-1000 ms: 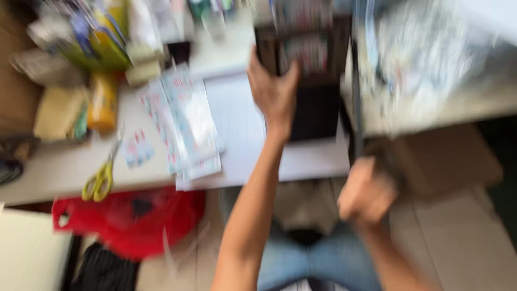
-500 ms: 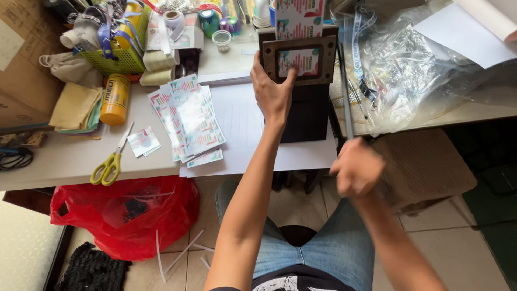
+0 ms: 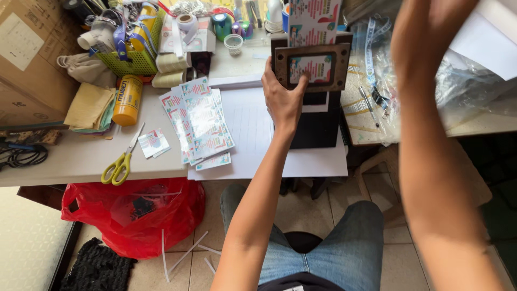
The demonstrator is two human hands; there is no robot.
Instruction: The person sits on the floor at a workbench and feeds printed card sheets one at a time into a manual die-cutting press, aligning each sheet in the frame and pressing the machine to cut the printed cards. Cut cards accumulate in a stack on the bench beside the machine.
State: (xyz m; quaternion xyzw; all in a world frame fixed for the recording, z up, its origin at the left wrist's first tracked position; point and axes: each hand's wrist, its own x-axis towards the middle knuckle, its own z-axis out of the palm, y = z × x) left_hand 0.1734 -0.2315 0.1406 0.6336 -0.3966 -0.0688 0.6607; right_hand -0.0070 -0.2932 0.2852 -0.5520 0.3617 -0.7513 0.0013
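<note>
**Left hand on the dark frame**

Left hand (image 3: pixel 284 99) pressed, fingers spread, against dark rectangular frame (image 3: pixel 311 67) framing a colourful card (image 3: pixel 316 68). Right hand (image 3: pixel 431 32) raised, blurred; grip impossible to tell. Stack of pale printed labels (image 3: pixel 199 119) on white surface (image 3: pixel 81 156), beside yellow scissors (image 3: pixel 123 161).

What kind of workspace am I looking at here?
Probably a small craft or print-finishing desk: a metal die-cutting frame under the left hand, stacks of printed cards, yellow scissors and tape rolls on a cluttered white table.
</note>
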